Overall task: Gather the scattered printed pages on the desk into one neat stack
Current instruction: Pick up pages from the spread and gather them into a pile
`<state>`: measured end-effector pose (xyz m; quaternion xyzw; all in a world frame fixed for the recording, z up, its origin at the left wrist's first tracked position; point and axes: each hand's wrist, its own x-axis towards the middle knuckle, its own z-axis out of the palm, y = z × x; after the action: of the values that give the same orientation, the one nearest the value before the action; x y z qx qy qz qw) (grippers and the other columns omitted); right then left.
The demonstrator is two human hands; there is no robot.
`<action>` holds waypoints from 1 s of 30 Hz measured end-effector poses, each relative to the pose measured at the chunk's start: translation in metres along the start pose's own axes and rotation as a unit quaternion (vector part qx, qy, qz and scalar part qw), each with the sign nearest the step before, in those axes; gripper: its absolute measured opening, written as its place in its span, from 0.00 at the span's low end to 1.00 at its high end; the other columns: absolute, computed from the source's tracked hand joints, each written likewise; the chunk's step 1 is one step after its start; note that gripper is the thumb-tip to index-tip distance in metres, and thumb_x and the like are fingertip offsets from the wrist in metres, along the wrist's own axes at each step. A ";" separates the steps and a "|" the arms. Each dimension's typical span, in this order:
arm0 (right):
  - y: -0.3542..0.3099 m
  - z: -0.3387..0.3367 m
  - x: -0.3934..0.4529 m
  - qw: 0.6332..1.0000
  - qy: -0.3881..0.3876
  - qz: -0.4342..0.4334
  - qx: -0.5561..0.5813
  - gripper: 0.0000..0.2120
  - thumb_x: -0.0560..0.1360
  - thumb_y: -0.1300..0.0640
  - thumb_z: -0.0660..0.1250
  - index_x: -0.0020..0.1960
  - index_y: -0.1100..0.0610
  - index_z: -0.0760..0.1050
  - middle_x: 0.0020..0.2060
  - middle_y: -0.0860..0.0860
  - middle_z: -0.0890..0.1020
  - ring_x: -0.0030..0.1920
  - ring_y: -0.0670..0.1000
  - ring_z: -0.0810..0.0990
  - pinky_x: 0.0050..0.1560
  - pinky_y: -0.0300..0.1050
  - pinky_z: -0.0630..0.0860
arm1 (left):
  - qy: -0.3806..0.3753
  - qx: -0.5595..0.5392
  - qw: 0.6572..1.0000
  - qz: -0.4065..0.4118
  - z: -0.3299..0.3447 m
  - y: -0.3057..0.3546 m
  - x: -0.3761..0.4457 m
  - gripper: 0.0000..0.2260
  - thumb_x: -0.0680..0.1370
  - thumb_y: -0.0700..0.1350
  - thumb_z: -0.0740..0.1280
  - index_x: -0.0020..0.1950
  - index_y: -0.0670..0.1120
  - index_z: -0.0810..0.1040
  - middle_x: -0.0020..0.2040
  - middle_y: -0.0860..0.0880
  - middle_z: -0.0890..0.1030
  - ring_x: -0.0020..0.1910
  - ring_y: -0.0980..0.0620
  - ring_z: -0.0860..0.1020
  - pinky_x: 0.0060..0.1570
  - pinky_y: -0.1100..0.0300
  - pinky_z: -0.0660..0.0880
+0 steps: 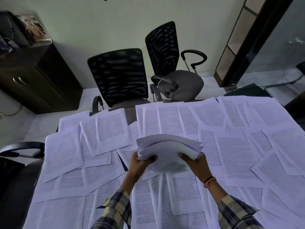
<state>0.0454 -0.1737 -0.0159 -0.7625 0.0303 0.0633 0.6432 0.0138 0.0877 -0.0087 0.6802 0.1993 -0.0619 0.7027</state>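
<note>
Plaid sleeves [113, 210] enter from the bottom edge, both forearms reaching over the desk [130, 115], of which only a small bare strip shows at the far side. Left hand [140, 162] grips the near left corner of a gathered bundle [168, 147], fingers curled round its edge; right hand [193, 162] grips the near right corner likewise, thumb over the top sheets. Bundle is held above the desk centre, sagging and bowed, with its edges fanned and uneven at the right side. Scattered printed pages [234, 156] cover almost the whole desk surface, overlapping at varied angles, so the task appears to be at an early stage. Step in hand, as judged: squaring the bundle. Recommended practice: loosen both grips slightly, stand the bundle on one long edge against the desk and tap until flush, then turn and tap the short edge. Risk noted: tapping onto loose sheets beneath may drag or crease them. Two black mesh chairs [118, 75] stand beyond the desk.
</note>
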 end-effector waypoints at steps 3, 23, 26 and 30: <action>-0.004 0.003 0.005 1.000 0.004 -0.008 0.006 0.14 0.73 0.58 0.78 0.58 0.54 0.82 0.41 0.51 0.88 0.44 0.53 0.86 0.44 0.46 0.84 | 0.020 0.001 1.000 0.009 -0.002 0.003 0.002 0.14 0.72 0.37 0.80 0.56 0.41 0.86 0.51 0.43 0.88 0.51 0.43 0.86 0.52 0.48 0.84; -0.009 -0.005 0.022 0.999 -0.030 -0.010 0.016 0.15 0.73 0.58 0.77 0.59 0.51 0.82 0.45 0.54 0.88 0.47 0.56 0.86 0.50 0.53 0.85 | 0.140 0.172 0.974 0.042 -0.066 0.005 0.054 0.13 0.77 0.37 0.75 0.46 0.57 0.87 0.49 0.54 0.87 0.54 0.49 0.84 0.54 0.57 0.77; -0.010 -0.006 0.026 0.999 -0.042 -0.004 0.010 0.17 0.73 0.58 0.78 0.60 0.54 0.82 0.48 0.51 0.88 0.50 0.51 0.87 0.53 0.52 0.84 | 0.094 0.202 0.969 0.110 -0.060 0.042 0.059 0.08 0.77 0.34 0.73 0.47 0.48 0.88 0.44 0.51 0.88 0.44 0.55 0.82 0.50 0.54 0.79; -0.015 -0.008 0.030 0.999 -0.048 -0.010 0.011 0.23 0.71 0.58 0.79 0.64 0.57 0.78 0.53 0.50 0.87 0.54 0.49 0.85 0.54 0.47 0.83 | 0.013 0.273 0.952 0.139 -0.044 0.096 0.062 0.17 0.75 0.29 0.68 0.39 0.52 0.84 0.34 0.59 0.83 0.35 0.62 0.77 0.40 0.62 0.75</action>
<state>0.0778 -0.1781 -0.0043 -0.7514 -0.0077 0.0930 0.6532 0.0961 0.1485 0.0581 0.8677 0.0871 -0.0071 0.4893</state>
